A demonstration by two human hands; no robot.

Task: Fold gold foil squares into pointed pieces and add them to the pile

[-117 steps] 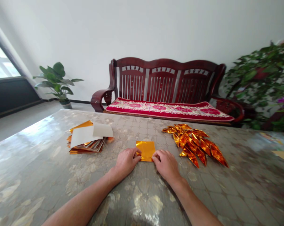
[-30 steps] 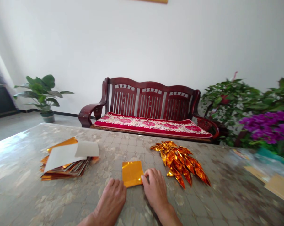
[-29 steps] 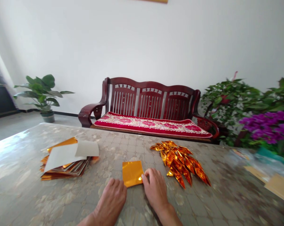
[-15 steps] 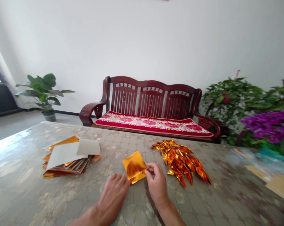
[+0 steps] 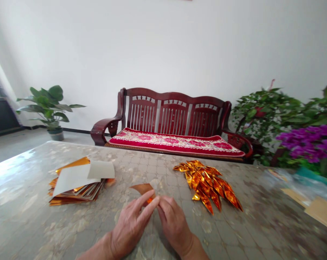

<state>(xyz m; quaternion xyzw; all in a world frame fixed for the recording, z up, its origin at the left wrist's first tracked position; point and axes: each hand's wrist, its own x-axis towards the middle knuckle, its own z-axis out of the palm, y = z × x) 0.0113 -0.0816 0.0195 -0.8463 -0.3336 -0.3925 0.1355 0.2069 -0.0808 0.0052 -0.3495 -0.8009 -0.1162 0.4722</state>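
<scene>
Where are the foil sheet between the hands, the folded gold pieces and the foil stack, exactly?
Foil sheet (image 5: 141,189): head view, on its raised tip.
Folded gold pieces (image 5: 206,185): head view, middle of the pile.
Foil stack (image 5: 71,199): head view, front edges of the sheets.

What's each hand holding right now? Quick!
Left hand: closed, pinching the gold foil square.
Right hand: closed, pinching that same foil.

This is a home living room: a carved dark-red wooden settee with a floral cushion stands at twelve o'clock, a potted plant at ten, and purple flowering plants at two.
</scene>
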